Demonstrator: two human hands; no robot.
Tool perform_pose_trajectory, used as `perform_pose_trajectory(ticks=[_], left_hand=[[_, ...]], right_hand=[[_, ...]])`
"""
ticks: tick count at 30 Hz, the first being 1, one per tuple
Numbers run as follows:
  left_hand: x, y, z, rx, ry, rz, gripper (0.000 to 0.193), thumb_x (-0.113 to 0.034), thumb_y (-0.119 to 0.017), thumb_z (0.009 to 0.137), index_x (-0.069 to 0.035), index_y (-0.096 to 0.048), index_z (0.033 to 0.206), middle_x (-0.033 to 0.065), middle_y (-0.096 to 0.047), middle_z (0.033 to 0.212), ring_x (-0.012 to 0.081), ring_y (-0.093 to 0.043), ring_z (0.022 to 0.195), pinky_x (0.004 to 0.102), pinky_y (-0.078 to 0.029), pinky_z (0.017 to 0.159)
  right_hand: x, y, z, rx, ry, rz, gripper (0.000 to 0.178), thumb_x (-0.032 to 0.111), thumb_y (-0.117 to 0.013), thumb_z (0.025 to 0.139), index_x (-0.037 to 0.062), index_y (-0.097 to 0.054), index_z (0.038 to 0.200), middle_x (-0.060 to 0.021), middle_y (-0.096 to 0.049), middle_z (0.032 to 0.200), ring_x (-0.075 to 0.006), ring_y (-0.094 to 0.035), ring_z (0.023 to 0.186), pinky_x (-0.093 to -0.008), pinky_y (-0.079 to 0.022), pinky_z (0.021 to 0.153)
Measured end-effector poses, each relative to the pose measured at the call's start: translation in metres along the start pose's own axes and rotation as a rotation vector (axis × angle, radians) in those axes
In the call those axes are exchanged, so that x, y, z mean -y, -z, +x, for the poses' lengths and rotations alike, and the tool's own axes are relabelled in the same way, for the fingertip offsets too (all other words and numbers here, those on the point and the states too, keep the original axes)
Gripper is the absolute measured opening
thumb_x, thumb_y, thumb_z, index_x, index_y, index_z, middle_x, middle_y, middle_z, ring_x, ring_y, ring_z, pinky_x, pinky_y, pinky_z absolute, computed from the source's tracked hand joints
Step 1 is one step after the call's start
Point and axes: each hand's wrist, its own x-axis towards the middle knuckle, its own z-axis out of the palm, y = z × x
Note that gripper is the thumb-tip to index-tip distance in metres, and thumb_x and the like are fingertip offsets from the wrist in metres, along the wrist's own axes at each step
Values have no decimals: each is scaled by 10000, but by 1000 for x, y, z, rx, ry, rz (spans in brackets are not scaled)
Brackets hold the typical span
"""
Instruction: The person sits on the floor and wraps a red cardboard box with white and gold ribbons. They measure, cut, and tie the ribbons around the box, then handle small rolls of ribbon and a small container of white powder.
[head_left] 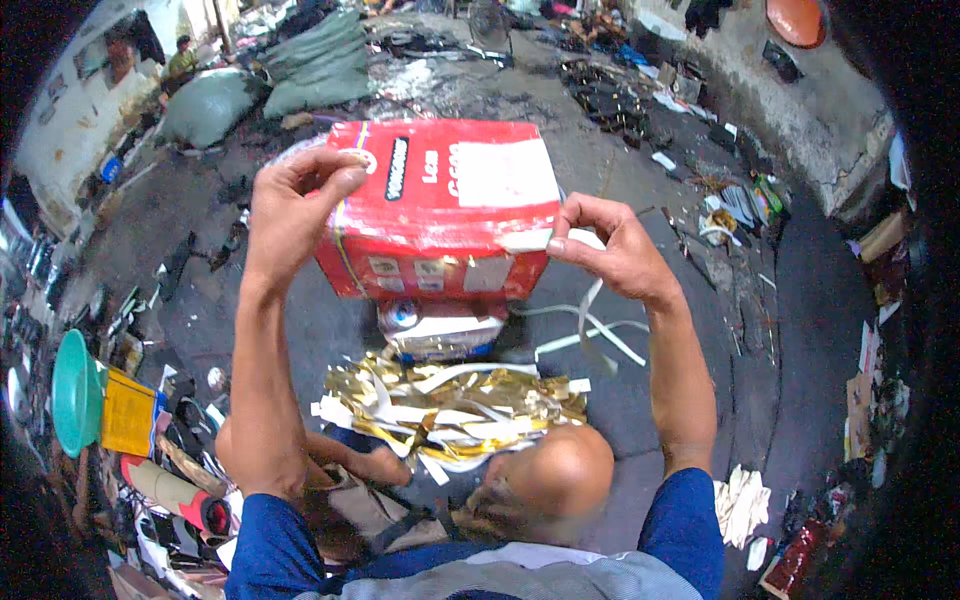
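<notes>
A red cardboard box (420,225) with shiny, tape-like patches and a white label stands in front of me. My left hand (300,205) is at its upper left edge, thumb and fingertips pinched together. What lies between them, if anything, is too small to make out. At the box's right front edge my right hand (615,245) pinches a white strip (530,240), whose end lies against the box. Under the box is a white and blue package (445,330), partly hidden. A heap of gold and white strips (460,400) lies between it and my legs.
Pale loose strips (590,335) lie right of the package. At the left are a green round basin (75,393), a yellow container (130,412) and a red roll (170,490). Green sacks (315,70) lie at the far left; scraps litter the floor and the wall (760,110).
</notes>
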Motion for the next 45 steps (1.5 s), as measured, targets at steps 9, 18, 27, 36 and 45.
perform_pose_trajectory(ticks=[9,18,27,36,45], left_hand=[[4,-93,-9,546,23,-196,726,-85,-839,784,-105,-451,1398,94,-611,1214,205,-615,1167,341,-531,955],[64,75,86,450,107,147,162,-204,-716,948,-51,-673,913,-54,-594,779,46,-495,682,249,-401,600],[74,73,90,29,-30,312,435,-244,-800,844,-38,-649,1196,101,-682,1165,197,-636,1120,346,-496,997],[34,-3,77,570,97,91,213,-257,-703,958,-48,-745,948,-52,-594,737,41,-492,621,256,-359,520],[109,137,101,291,316,265,176,-224,-747,877,-89,-687,781,-60,-598,686,34,-463,580,252,-334,513]], right_hand=[[34,-18,53,111,74,-41,308,100,-821,762,54,-622,992,4,-612,969,-111,-586,912,-302,-512,852],[-28,49,55,-118,-213,100,150,187,-762,918,58,-689,936,-19,-713,771,-68,-593,567,-240,-492,513],[-31,36,97,165,-315,104,191,213,-725,952,24,-725,986,-48,-742,852,-96,-668,676,-259,-542,598],[28,41,115,158,-119,-63,234,257,-703,975,30,-737,930,-31,-736,763,-59,-595,562,-229,-470,497],[-39,40,113,120,-360,27,161,168,-677,968,15,-717,943,-52,-740,811,-108,-689,671,-252,-543,581]])
